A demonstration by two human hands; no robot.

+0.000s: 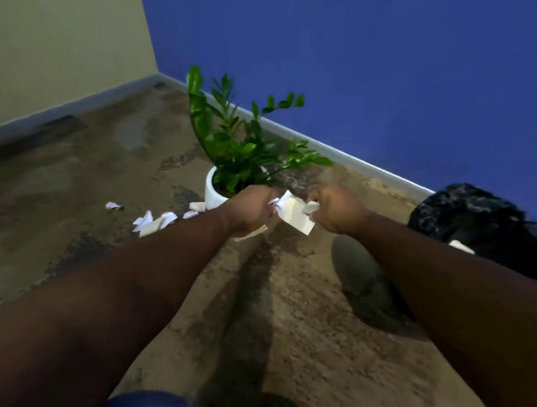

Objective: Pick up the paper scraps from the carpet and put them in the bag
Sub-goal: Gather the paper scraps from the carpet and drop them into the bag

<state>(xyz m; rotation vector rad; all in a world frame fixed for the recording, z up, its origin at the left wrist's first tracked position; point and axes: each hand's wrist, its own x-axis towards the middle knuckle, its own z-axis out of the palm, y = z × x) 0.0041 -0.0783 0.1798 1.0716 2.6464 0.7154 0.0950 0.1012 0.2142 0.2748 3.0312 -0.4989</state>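
A: What have the hands got hold of?

B: Both are closed on paper. The left hand (251, 208) is curled around a crumpled wad, with a strip hanging out beneath its grip, and the right hand (334, 210) pinches the other edge of a flat paper scrap (295, 215) stretched between the two grips.

A: And the pose?

B: Both arms reach forward and down, nearly straight, backs of the hands toward the camera, fists close together just above the carpet (98, 184). The fingertips are hidden, so I can't say how firmly either pinch bites.

A: How should this step be done well?

B: I'd gather the flat scrap into one hand, so nothing slips out on the way over. The black bag (487, 218) sits to the right of the right grip, with something white showing at its mouth, likely paper already inside.

A: Is much left?

B: Several loose scraps (156, 223) lie on the carpet to the left of the left grip, one small piece (114, 206) farther out. The potted plant (240, 147) stands just beyond the hands, so reaches should stay low to avoid its leaves.
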